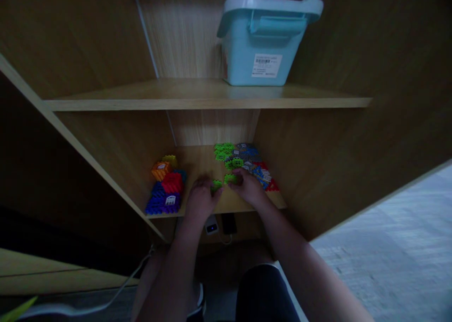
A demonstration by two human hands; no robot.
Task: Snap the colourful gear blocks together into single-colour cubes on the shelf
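Over the lower shelf (208, 204), my left hand (202, 197) pinches a green toy building piece (216, 184) with notched edges. A second green building piece (230, 178) is in the fingers of my right hand (247, 185), a small gap away from the first. Just behind my right hand lies a loose green piece with a window pattern (236, 163), and past it a cluster of green pieces (224, 150). Grey, blue and red pieces (261, 173) are spread to the right. Left of my left hand stand assembled blocks in orange (161, 170), red (172, 182) and blue-purple (162, 200).
A light blue lidded bin (264, 44) with a label sits on the upper shelf (158, 93). Cabinet side walls rise at both sides. Beneath the lower shelf are a white device (211, 225) and a black device (229, 224) with a cable. A white cord (106, 303) runs at lower left.
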